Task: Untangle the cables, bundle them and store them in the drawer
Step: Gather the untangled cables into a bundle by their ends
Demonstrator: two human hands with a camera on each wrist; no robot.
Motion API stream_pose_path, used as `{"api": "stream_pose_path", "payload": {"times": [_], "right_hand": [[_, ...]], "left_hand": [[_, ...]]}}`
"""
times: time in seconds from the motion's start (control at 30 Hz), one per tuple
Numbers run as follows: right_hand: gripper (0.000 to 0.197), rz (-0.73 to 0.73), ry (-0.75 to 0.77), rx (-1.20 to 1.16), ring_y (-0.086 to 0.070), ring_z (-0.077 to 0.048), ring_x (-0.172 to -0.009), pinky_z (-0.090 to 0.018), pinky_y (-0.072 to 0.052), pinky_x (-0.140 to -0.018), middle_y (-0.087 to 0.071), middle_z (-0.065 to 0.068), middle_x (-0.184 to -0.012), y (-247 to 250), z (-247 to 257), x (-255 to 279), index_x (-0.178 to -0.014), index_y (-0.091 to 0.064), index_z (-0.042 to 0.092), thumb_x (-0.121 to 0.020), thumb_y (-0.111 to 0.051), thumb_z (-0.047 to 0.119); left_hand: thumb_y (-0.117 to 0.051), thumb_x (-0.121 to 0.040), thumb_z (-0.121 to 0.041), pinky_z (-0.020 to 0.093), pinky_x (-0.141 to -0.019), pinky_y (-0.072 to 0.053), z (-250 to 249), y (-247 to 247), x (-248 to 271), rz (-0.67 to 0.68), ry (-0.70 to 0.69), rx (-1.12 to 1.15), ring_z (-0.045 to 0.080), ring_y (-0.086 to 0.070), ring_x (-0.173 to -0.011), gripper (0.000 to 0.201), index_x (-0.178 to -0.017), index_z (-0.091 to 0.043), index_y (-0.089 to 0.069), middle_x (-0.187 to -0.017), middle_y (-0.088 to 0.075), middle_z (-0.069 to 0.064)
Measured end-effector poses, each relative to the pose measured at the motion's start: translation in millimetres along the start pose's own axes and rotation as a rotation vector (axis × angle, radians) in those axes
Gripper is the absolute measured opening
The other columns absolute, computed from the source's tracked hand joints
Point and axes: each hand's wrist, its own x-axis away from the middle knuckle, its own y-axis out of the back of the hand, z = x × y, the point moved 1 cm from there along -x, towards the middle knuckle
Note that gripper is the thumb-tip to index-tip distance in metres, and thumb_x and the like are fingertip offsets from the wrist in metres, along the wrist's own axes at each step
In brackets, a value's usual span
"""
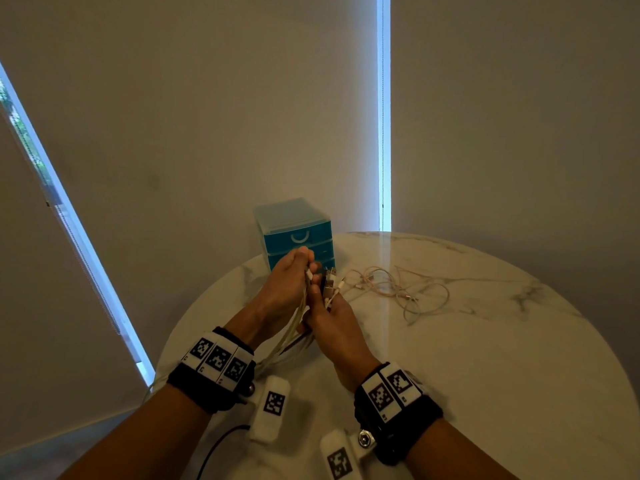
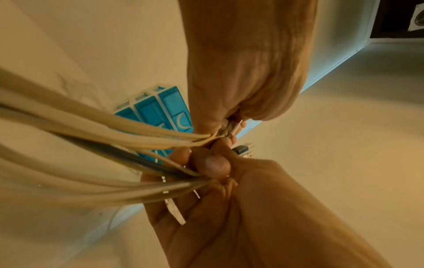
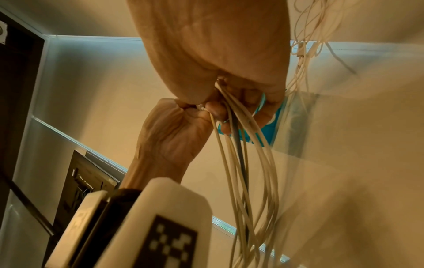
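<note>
Cables [image 1: 300, 318] hang in a gathered loop between both hands above the desk [image 1: 485, 341], long axis running back toward the person. The left hand [image 1: 282, 289] pinches white plug ends; the right hand [image 1: 332, 322] grips the connector cluster. The drawer unit [image 1: 296, 233] stands at 12 o'clock just beyond, drawers closed. A loose thin cable [image 1: 398, 289] lies at 2 o'clock, nearer the right hand. Only the wrist views show a dark cable [image 3: 241, 154] among the pale strands.

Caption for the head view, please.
Both hands, left hand and right hand, grip gathered cables before the blue drawer unit.

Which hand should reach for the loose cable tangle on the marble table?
Probably right hand: the thin beige cable tangle lies beside it; left hand is farther away. Both grip cables.
</note>
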Motion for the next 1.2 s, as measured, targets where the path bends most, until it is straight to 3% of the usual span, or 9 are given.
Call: {"api": "stream_pose_path", "payload": {"times": [0.2,0.33,0.5,0.67,0.73,0.8,0.9,1.0,1.2], "right_hand": [[0.045,-0.012,0.037,-0.065,-0.074,-0.020,-0.081,-0.035,-0.061,-0.073,-0.079,-0.009,-0.097,-7.9,-1.4,-1.1,-0.124,-0.066,0.032,-0.109,-0.035,0.062],[0.044,-0.028,0.027,-0.059,-0.071,-0.011,-0.073,-0.027,-0.058,-0.066,-0.078,-0.001,-0.091,-7.0,-0.7,-0.3,-0.127,-0.065,0.033,-0.111,-0.033,0.059],[0.042,-0.012,0.028,-0.049,-0.077,-0.007,-0.098,-0.031,-0.065,-0.082,-0.079,0.009,-0.110,-8.8,2.6,3.6,-0.135,-0.059,0.040,-0.110,-0.033,0.061],[0.046,0.015,0.013,-0.033,-0.069,0.004,-0.115,-0.018,-0.058,-0.087,-0.070,0.015,-0.132,-7.7,1.5,2.7,-0.149,-0.049,0.040,-0.111,-0.034,0.060],[0.045,0.035,0.008,-0.047,-0.070,0.004,-0.111,-0.018,-0.058,-0.087,-0.072,0.016,-0.128,-6.7,1.0,1.3,-0.150,-0.049,0.038,-0.111,-0.036,0.058],[0.042,0.038,0.012,-0.035,-0.071,0.004,-0.090,-0.013,-0.056,-0.076,-0.073,0.016,-0.105,-5.6,2.9,1.7,-0.143,-0.054,0.029,-0.113,-0.036,0.052],[0.042,0.024,-0.014,0.014,-0.066,-0.014,-0.078,-0.028,-0.058,-0.074,-0.069,-0.005,-0.084,-3.6,4.6,3.0,-0.124,-0.062,0.008,-0.117,-0.037,0.040],[0.037,-0.025,-0.065,-0.024,-0.075,-0.019,-0.083,-0.036,-0.060,-0.080,-0.080,-0.008,-0.090,-2.8,5.7,5.1,-0.107,-0.067,0.011,-0.118,-0.036,0.029],[0.033,-0.174,-0.184,-0.321,-0.077,-0.017,-0.074,-0.036,-0.065,-0.074,-0.078,-0.004,-0.084,-7.1,-5.2,1.3,-0.117,-0.060,0.003,-0.117,-0.040,0.028]], "left_hand": [[-0.043,-0.113,-0.041,0.023,-0.069,-0.056,-0.5,-6.1,2.3,-0.009,0.001,0.173,0.009,-0.058,-0.071,0.040,-0.115,-0.008,-0.066,-0.083,-0.060,0.001],[-0.052,-0.112,-0.020,0.028,-0.096,-0.056,4.5,-2.6,6.9,0.046,-0.019,0.074,0.017,-0.066,-0.108,0.021,-0.125,-0.013,-0.067,-0.120,-0.066,0.010],[-0.042,-0.115,-0.032,0.020,-0.088,-0.058,8.6,1.9,11.3,0.033,-0.097,-0.109,0.015,-0.069,-0.113,0.027,-0.125,-0.025,-0.065,-0.124,-0.069,0.004],[-0.043,-0.114,-0.037,0.027,-0.086,-0.054,14.5,1.7,6.5,-0.010,-0.133,-0.180,0.007,-0.066,-0.088,0.031,-0.119,-0.019,-0.067,-0.093,-0.067,-0.005],[-0.042,-0.115,-0.034,0.026,-0.078,-0.053,13.1,5.0,2.6,-0.015,-0.129,-0.163,0.008,-0.061,-0.079,0.031,-0.114,-0.015,-0.067,-0.086,-0.063,-0.002],[-0.041,-0.116,-0.032,0.026,-0.068,-0.053,9.7,10.3,-1.0,0.000,-0.124,-0.146,0.011,-0.056,-0.074,0.030,-0.111,-0.013,-0.065,-0.084,-0.058,0.001],[-0.041,-0.116,-0.028,0.029,-0.065,-0.052,3.2,17.4,-3.3,0.031,-0.147,-0.137,0.012,-0.054,-0.071,0.029,-0.107,-0.012,-0.063,-0.083,-0.056,0.000],[-0.041,-0.116,-0.023,0.026,-0.077,-0.049,-3.5,22.5,-8.1,0.049,-0.187,-0.152,0.009,-0.051,-0.074,0.027,-0.106,-0.010,-0.062,-0.085,-0.056,0.000],[-0.042,-0.116,-0.020,0.025,-0.074,-0.045,-21.0,33.8,-14.7,0.062,-0.184,-0.133,0.008,-0.049,-0.072,0.025,-0.107,-0.009,-0.062,-0.085,-0.054,-0.001]]}}
